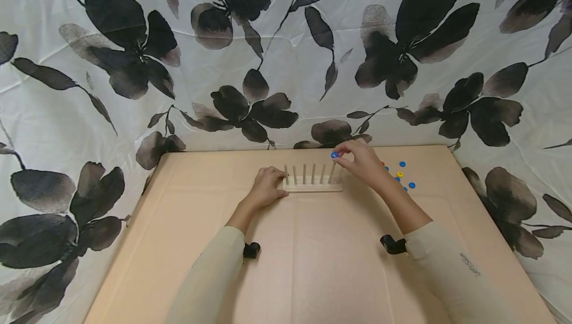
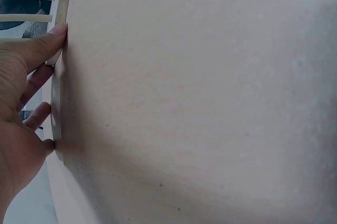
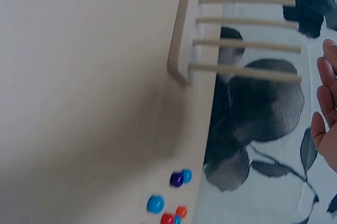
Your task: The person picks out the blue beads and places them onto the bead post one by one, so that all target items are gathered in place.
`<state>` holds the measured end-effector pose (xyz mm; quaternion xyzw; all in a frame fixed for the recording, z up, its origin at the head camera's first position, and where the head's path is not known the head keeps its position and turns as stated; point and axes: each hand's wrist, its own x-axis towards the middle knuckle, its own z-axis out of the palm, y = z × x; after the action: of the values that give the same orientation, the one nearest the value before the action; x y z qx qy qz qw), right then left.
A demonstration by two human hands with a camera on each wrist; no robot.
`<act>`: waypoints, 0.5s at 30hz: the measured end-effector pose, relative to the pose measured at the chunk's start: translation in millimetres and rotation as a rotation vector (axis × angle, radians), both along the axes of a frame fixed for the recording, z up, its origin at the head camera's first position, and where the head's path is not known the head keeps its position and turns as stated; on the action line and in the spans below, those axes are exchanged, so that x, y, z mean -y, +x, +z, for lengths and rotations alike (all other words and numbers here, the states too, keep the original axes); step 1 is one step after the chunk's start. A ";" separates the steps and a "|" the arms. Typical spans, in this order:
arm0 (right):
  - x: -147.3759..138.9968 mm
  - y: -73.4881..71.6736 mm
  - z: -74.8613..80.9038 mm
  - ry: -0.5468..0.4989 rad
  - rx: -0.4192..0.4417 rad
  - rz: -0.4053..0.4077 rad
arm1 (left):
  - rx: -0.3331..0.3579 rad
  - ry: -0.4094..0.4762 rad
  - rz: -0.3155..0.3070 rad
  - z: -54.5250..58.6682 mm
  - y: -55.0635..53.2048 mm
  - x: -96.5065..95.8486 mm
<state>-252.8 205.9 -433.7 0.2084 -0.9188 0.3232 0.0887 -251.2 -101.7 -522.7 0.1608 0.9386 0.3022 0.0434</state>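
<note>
A pale wooden peg stand (image 1: 313, 188) with a row of several upright pegs stands near the far edge of the table. My left hand (image 1: 264, 188) holds its left end, the thumb (image 2: 57, 32) on the front edge and the fingers behind. Between thumb and fingertips, my right hand (image 1: 361, 161) pinches a small blue ring-shaped bead (image 1: 334, 155) close above the tip of the rightmost peg (image 1: 332, 173). In the right wrist view the right hand (image 3: 329, 103) shows at the right edge, beyond the peg tips, and the bead is hidden.
Loose beads lie right of the stand, among them a yellow one (image 1: 399, 174), blue ones (image 1: 411, 185) and a red one (image 3: 167, 218). Behind the table's far edge hangs a white cloth (image 1: 313, 65) with dark flowers.
</note>
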 end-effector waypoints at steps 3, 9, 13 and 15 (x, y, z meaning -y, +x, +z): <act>11.8 0.4 2.5 -0.012 0.015 0.016 | 0.001 -0.007 0.003 -0.2 -0.2 0.0; 34.4 -0.6 4.6 -0.020 0.025 0.053 | 0.004 -0.002 0.007 -1.4 -0.9 0.5; 48.4 -2.2 3.9 -0.003 0.052 0.067 | 0.000 -0.004 0.009 -3.8 -2.2 1.2; 54.8 -3.3 3.1 0.002 0.064 0.072 | -0.002 -0.007 0.008 -5.1 -3.3 1.4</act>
<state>-256.1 151.1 -430.6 0.2311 -0.9134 0.3316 0.0470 -254.5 -103.1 -527.8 0.1573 0.9402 0.2991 0.0419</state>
